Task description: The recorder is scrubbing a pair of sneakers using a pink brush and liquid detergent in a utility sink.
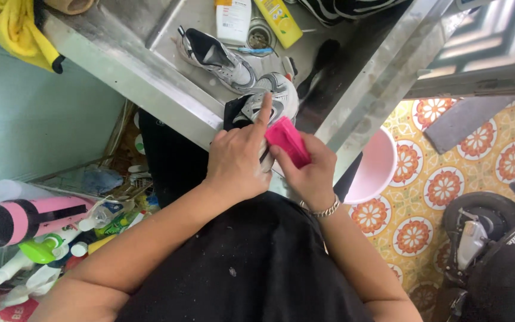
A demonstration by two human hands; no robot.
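We see the grey sneaker [272, 101] at the sink's [168, 27] front edge, held by the left hand [236, 158]; the right hand [311, 170] is clamped on a pink brush [287, 140], probably touching it; second sneaker [219, 59] at 11 o'clock.

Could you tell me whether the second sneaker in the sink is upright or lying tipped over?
Tipped. The second sneaker lies on its side in the sink, its opening and side facing the camera.

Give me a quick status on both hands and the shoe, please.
Left hand gripping the grey shoe at the sink edge. Right hand holding a pink brush against it. Second shoe behind, apart.
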